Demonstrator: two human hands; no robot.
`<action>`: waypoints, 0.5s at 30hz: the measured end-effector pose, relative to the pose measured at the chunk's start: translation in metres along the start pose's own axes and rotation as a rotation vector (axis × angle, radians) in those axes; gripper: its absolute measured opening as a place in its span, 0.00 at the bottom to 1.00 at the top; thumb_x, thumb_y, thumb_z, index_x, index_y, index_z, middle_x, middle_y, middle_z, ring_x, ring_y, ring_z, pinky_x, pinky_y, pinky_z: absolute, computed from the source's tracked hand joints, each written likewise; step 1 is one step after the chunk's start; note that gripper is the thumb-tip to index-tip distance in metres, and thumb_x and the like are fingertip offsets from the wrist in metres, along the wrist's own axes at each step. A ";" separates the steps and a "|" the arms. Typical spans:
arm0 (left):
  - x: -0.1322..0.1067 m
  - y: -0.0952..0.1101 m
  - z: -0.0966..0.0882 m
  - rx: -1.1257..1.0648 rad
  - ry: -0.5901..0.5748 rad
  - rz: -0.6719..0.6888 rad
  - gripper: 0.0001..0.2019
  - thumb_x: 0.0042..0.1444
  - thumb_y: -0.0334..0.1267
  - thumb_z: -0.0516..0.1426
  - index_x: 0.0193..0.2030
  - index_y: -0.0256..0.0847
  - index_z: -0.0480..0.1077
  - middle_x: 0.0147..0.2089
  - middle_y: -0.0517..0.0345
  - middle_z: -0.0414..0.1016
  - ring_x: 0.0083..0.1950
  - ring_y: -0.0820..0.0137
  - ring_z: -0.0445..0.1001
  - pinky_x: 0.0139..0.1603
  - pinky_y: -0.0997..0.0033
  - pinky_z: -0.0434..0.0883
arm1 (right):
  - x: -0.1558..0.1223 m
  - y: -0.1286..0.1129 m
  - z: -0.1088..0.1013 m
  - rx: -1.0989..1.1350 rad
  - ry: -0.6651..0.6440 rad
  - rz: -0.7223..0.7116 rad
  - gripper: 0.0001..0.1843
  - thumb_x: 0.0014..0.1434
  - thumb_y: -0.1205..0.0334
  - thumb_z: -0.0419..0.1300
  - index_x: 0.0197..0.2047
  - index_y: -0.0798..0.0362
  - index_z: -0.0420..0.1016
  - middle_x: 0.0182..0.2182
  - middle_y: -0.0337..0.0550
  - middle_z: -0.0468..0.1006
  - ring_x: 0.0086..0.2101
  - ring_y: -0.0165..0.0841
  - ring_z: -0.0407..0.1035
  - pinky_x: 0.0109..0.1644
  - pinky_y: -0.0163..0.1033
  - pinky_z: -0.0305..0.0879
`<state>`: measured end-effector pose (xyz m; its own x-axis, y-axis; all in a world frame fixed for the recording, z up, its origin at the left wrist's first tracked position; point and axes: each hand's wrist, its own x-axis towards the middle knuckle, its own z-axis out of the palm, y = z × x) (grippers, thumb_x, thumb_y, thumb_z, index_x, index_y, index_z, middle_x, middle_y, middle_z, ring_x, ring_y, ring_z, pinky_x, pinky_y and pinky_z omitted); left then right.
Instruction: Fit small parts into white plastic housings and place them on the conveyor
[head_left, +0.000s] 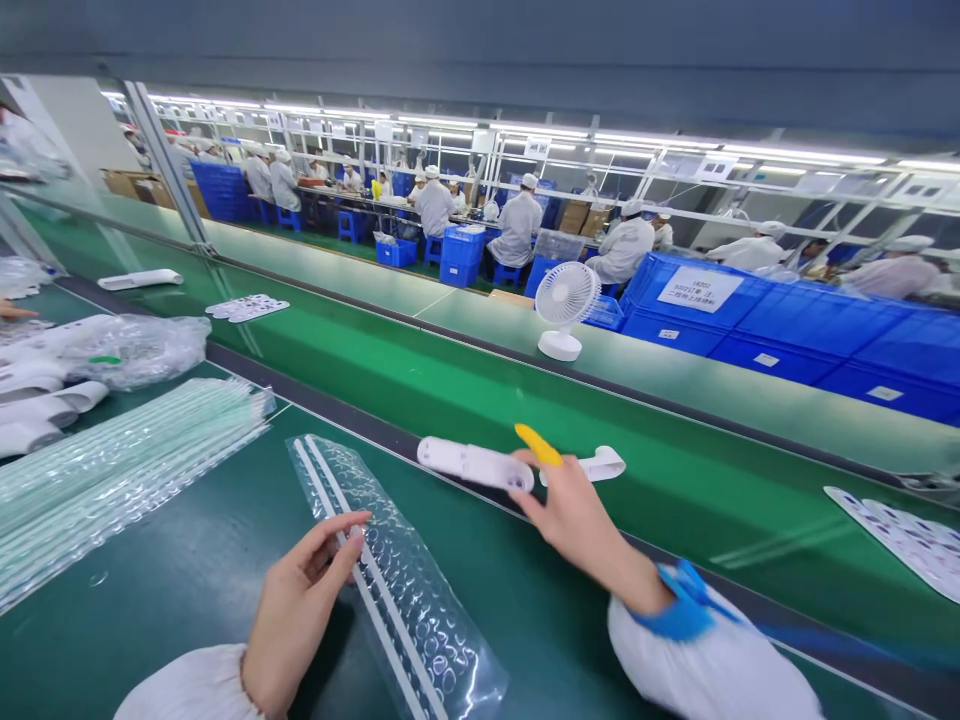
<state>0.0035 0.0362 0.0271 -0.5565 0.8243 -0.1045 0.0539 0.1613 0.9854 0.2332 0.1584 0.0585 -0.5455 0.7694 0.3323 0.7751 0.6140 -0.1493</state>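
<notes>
My left hand [307, 590] has its thumb and fingers pinched at the edge of a clear, bubble-patterned plastic bag [420, 570] with two long white strips along it. The bag lies slanted on the green table. My right hand [574, 510], with a yellow finger cot on one finger and a blue band at the wrist, grips the right end of a long white plastic part [472, 464] above the belt's near edge. Just behind that hand, another white part [604, 464] with a curved end lies on the green belt, partly hidden by the fingers.
A stack of clear plastic sleeves [135, 470] lies at left, beside white parts [45, 405] and a clear bag [135, 350]. Sheets with oval shapes [247, 307] ride on the green conveyor belt [360, 365]. Beyond stand a white fan [566, 300] and blue crates [697, 310]; people work farther back.
</notes>
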 end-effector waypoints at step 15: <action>-0.004 -0.007 0.004 -0.205 -0.073 0.021 0.31 0.44 0.49 0.62 0.56 0.45 0.63 0.36 0.63 0.74 0.36 0.72 0.68 0.31 0.80 0.66 | -0.002 0.118 -0.028 -0.042 -0.101 0.165 0.26 0.44 0.78 0.48 0.45 0.53 0.72 0.38 0.46 0.78 0.34 0.38 0.73 0.36 0.42 0.67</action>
<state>0.0087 0.0339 0.0201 -0.4953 0.8644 -0.0861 -0.1092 0.0364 0.9934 0.3351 0.2246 0.0660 -0.4372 0.8743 0.2109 0.8683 0.4715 -0.1544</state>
